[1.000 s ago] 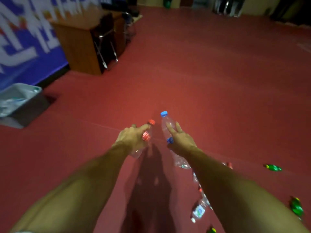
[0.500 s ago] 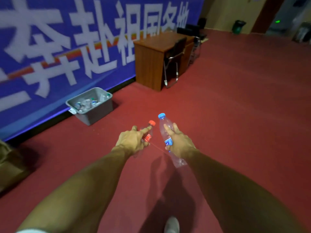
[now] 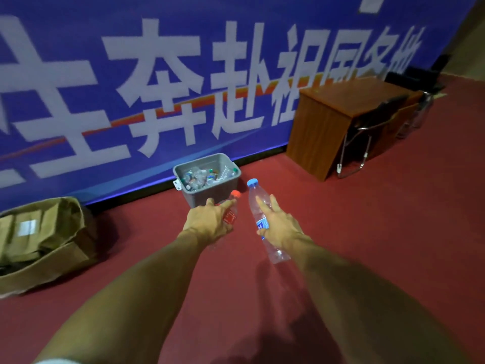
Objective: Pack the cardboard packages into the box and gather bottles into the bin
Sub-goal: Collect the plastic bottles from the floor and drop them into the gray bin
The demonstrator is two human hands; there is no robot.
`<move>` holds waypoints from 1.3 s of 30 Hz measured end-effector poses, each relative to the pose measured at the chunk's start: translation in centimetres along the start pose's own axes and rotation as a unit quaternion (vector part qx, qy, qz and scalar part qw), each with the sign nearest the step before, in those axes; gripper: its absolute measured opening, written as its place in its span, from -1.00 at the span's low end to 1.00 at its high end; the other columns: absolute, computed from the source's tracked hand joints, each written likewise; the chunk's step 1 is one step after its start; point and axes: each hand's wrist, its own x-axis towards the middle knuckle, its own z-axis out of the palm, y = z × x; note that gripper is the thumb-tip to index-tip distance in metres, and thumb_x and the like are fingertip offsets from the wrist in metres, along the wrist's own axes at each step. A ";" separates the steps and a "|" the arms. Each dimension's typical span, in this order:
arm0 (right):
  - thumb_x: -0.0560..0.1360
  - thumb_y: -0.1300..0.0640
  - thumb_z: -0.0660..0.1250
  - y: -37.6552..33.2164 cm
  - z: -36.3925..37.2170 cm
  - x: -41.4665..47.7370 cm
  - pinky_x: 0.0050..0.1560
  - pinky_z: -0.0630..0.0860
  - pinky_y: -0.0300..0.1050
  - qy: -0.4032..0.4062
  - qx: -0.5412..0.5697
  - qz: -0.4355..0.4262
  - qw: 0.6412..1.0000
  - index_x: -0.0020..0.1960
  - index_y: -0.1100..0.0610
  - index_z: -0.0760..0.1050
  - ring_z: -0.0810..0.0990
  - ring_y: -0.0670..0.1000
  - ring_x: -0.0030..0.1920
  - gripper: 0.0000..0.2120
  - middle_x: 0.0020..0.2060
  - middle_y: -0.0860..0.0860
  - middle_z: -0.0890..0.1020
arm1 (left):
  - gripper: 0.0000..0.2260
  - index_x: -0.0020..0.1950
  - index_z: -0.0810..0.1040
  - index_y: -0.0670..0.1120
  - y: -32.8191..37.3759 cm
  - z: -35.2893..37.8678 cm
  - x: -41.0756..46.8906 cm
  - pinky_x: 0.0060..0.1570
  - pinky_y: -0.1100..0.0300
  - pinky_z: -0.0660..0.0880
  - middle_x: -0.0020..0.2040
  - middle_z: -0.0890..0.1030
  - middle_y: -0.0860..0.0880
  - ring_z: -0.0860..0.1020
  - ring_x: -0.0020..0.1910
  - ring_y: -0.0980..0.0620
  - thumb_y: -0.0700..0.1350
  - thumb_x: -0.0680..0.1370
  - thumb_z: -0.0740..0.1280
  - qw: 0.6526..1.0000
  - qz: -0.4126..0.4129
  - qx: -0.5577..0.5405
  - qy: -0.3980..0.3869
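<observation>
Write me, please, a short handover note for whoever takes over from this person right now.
Left hand: grips the red-capped bottle.
Right hand: holds the blue-capped bottle, with two fingers stretched along it.
Both bottles are in the air, just short of the grey bin. The bin stands by the banner and already holds many bottles.
The cardboard box sits left of the bin, with packages inside.
Done: bin partly filled, some packages boxed.
Left: drop both bottles into the bin, then look round for more; none show in this view.
</observation>
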 end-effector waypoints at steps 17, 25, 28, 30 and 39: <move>0.60 0.06 0.32 -10.8 -4.6 37.2 0.29 0.43 0.02 -0.008 -0.009 -0.078 0.997 0.63 -0.13 -0.18 0.38 0.26 0.43 -0.17 0.61 0.06 -0.19 | -0.36 0.58 0.10 0.26 -18.4 -3.5 28.4 0.08 0.01 0.56 0.33 0.44 -0.15 0.58 0.15 -0.18 0.28 0.56 0.28 0.996 -0.083 -0.015 -0.004; 0.60 0.11 0.31 -10.5 -6.6 50.4 0.30 0.42 0.05 -0.023 -0.007 -0.085 0.996 0.63 -0.11 -0.18 0.36 0.25 0.43 -0.17 0.61 0.08 -0.19 | -0.36 0.57 0.11 0.27 -21.9 -5.3 41.3 0.14 0.00 0.47 0.34 0.43 -0.15 0.55 0.21 -0.20 0.28 0.55 0.29 0.994 -0.105 -0.026 -0.022; 0.61 0.08 0.31 -9.3 -7.8 56.1 0.35 0.41 0.07 -0.041 -0.002 -0.084 0.996 0.62 -0.13 -0.19 0.39 0.26 0.43 -0.17 0.61 0.08 -0.20 | -0.36 0.57 0.10 0.28 -22.9 -5.3 46.4 0.14 0.00 0.46 0.32 0.44 -0.14 0.54 0.21 -0.19 0.30 0.55 0.28 0.993 -0.111 -0.022 -0.030; 0.61 0.07 0.30 -8.7 -8.9 59.7 0.36 0.39 0.05 -0.037 0.000 -0.084 0.996 0.62 -0.13 -0.19 0.39 0.23 0.43 -0.18 0.61 0.07 -0.19 | -0.36 0.57 0.09 0.30 -23.7 -5.8 49.5 0.13 0.00 0.46 0.30 0.45 -0.14 0.54 0.21 -0.19 0.29 0.55 0.27 0.992 -0.123 -0.029 -0.028; 0.63 0.08 0.29 -9.6 -10.2 71.7 0.38 0.39 0.10 -0.064 0.004 -0.091 0.994 0.62 -0.09 -0.24 0.34 0.23 0.47 -0.17 0.61 0.13 -0.21 | -0.34 0.57 0.08 0.28 -27.8 -5.9 60.5 0.06 0.01 0.50 0.25 0.46 -0.14 0.59 0.11 -0.19 0.27 0.55 0.30 0.988 -0.140 -0.057 -0.035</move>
